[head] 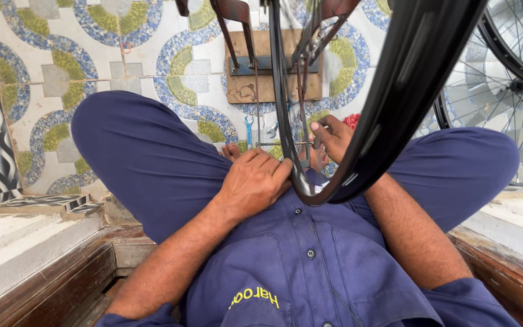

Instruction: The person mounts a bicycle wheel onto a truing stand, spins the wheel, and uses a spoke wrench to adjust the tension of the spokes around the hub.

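Note:
I sit cross-legged in blue work clothes with a black bicycle wheel rim [286,121] standing upright in a rusty truing stand [237,18] in front of me. My left hand [254,181] rests on my lap with its fingers curled against the lower edge of the rim. My right hand [333,136] reaches behind the rim, fingers pinched near a thin spoke [282,144]; what they grip is hidden. A second black rim [407,85] sweeps diagonally close to the camera.
The stand is fixed to a wooden board [243,85] on the patterned tile floor [62,60]. A blue spanner [249,130] lies by my feet. A spoked bicycle wheel [503,97] leans at the right. Wooden step edges [62,272] flank me.

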